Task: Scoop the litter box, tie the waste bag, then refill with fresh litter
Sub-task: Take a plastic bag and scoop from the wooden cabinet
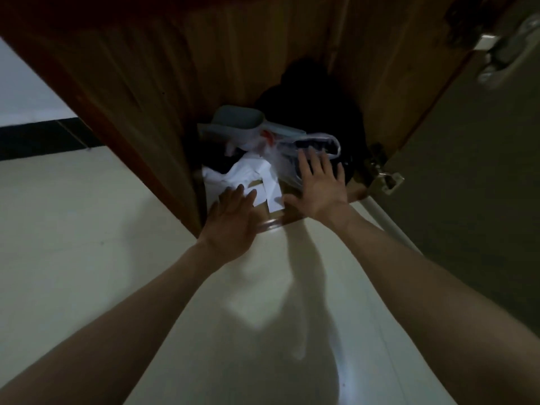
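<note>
A: Where's the scoop (233, 124)?
B: Back of cabinet floor (295, 216), on the pile.
A: Plastic bag (292, 156)?
B: Right of scoop. Box (263, 197) at front edge, left.

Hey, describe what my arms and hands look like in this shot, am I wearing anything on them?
Both arms are bare from the frame's bottom edge to the wrists: no sleeves show. The left hand and right hand have no gloves, and no watch, bracelet or ring can be made out, though the dim light and blur hide fine detail.
</note>
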{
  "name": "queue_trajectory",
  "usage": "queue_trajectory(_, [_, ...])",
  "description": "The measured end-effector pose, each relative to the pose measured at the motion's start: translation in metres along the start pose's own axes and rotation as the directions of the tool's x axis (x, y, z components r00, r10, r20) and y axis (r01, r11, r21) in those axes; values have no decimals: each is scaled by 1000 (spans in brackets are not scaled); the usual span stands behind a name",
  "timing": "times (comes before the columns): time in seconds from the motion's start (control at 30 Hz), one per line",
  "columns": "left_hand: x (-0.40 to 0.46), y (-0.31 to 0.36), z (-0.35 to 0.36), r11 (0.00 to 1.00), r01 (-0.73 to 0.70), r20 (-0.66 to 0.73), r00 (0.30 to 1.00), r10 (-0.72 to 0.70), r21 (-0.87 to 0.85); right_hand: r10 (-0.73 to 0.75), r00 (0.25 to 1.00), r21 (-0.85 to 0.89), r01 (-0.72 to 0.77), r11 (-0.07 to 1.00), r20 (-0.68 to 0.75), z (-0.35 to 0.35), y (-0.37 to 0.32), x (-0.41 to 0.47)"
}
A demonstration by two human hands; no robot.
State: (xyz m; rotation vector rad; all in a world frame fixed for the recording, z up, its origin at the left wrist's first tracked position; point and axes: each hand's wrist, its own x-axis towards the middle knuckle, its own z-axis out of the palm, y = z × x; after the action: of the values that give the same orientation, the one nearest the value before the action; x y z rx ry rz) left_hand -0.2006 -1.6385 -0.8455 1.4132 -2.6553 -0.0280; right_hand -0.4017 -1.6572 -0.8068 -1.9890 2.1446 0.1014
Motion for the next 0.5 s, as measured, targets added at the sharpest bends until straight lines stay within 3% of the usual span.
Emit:
queue_trajectory(0.07, [8,3,9,994,40,-38,998,-44,-100,95,995,32,-95,995,-3,8,-2,11])
queue_trajectory(0.1, [12,8,3,961,138,39,990,-132,-240,106,993,37,-105,994,-41,12,-2,11])
queue_trajectory(0.17, [23,16,-8,784,294,155,956,-251,-547,-16,983,-20,12,1000,-185,18,-4,-1])
queue_trajectory(0.2, [27,18,-12,701,367,207,929,-305,-611,-126,950,-57,115,992,-284,22,-5,-10])
queue_trajectory(0.23, [34,20,-9,578,306,125,936,-330,-757,-208,906,-64,199,978,-368,26,-5,-19])
queue_trajectory(0.27, [42,23,-12,251,342,233,896,-379,-906,-282,864,-44,291,956,-418,29,-5,-28])
queue_trajectory(0.3, [50,29,-18,-41,384,359,812,-460,-922,-350,820,-11,387,922,-452,32,-3,-36])
queue_trajectory(0.33, [54,30,-16,-214,417,462,700,-544,-883,-396,799,30,458,888,-453,35,-1,-43])
queue_trajectory(0.37, [58,32,-15,-344,482,592,653,-472,-806,-432,790,63,505,861,-435,38,1,-50])
queue_trajectory(0.4, [62,32,-12,-359,549,655,658,-370,-755,-461,785,77,534,842,-413,38,5,-56])
queue_trajectory(0.43, [64,34,-14,-310,581,658,671,-340,-753,-487,779,73,555,829,-395,39,9,-59])
queue_trajectory(0.47, [66,36,-14,-317,573,655,677,-335,-755,-506,776,66,567,821,-378,37,13,-61])
queue_trajectory(0.5, [68,36,-15,-260,580,634,678,-373,-772,-506,771,72,572,817,-388,33,18,-61])
